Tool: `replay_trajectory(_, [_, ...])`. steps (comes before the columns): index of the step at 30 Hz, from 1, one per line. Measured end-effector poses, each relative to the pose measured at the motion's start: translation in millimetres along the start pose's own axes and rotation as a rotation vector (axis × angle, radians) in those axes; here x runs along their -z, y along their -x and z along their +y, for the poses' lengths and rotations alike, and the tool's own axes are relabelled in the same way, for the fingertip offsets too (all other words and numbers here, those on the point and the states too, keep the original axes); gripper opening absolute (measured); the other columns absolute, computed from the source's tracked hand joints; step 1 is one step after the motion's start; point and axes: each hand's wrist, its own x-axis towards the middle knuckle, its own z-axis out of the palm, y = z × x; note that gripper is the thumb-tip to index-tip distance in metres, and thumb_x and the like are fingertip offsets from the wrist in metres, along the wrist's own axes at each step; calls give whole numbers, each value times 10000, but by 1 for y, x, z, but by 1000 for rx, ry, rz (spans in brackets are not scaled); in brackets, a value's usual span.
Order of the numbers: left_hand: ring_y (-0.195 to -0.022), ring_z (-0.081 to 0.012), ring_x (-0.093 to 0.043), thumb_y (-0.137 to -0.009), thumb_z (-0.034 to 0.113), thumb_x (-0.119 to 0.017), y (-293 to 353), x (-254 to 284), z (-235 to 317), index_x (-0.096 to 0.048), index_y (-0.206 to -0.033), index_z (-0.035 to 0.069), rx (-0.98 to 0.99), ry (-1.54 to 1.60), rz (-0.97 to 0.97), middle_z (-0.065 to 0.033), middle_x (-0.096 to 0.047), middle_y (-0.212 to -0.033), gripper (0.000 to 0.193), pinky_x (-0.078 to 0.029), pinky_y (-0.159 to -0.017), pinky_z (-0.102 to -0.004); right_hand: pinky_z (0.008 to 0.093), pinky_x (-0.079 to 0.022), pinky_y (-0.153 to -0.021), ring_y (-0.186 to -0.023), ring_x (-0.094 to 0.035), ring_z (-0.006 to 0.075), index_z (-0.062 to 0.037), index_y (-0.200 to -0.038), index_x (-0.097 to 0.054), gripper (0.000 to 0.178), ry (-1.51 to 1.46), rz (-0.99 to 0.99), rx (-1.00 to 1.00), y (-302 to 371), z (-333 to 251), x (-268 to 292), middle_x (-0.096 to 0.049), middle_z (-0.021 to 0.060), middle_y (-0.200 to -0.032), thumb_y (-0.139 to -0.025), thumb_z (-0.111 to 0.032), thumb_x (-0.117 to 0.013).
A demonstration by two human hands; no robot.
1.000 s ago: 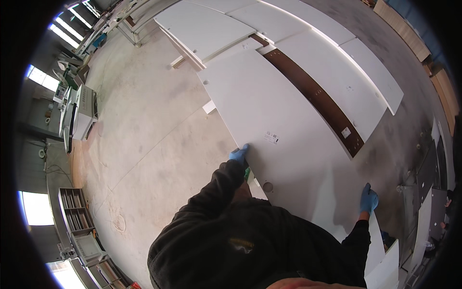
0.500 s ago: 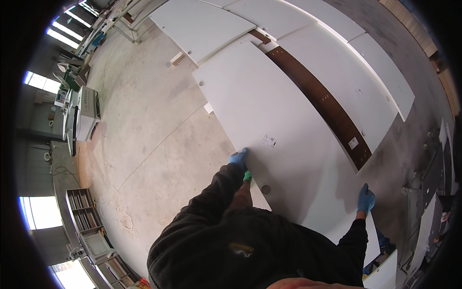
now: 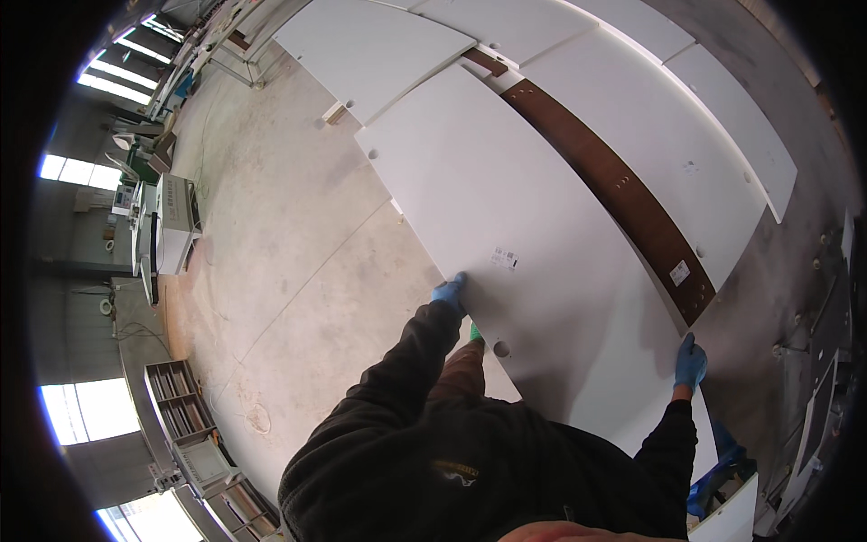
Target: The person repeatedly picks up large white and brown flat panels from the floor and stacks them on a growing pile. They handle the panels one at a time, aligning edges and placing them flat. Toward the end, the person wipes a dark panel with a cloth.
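Two hands (image 3: 449, 291) (image 3: 691, 363), white panel (image 3: 551, 280) between them

Beige-grey conc. flr (image 3: 271, 208); bright wdws (image 3: 90, 414), shelf unit (image 3: 177, 397) on L.

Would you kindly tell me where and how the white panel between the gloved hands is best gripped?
Probably by its two long edges, from opposite sides: the white panel is broad and flat, and the left hand and right hand are at those edges.
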Motion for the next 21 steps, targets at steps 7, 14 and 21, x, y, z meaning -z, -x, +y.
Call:
replay_trajectory(7, [-896, -330, -699, -964, 205, -726, -21, -4, -4, -595, -1241, 29, 13, 85, -32, -158, -695, -1087, 354, -606, -732, -516, 546, -537, -815, -853, -679, 486, 49, -848, -757, 666, 1, -34, -15, -16, -6, -14, -713, 285, -896, -1026, -513, -446])
replay_trajectory(14, [-912, -305, -704, -936, 159, -760, -8, -27, 2, -627, -1186, 4, -3, -57, 94, -149, -711, -1070, 323, -607, -745, -492, 554, -526, -810, -880, -673, 477, 60, -883, -736, 638, -43, 14, 11, -37, -16, -24, -708, 299, -934, -1014, -510, -481])
replay_trajectory(21, [-974, -295, -698, -976, 256, -699, -38, -25, -8, -627, -1182, 30, -40, -70, 81, -124, -718, -1080, 314, -583, -838, -444, 525, -529, -826, -930, -673, 455, 39, -981, -720, 552, -31, 30, -25, -47, -27, -10, -714, 273, -1009, -1009, -481, -537])
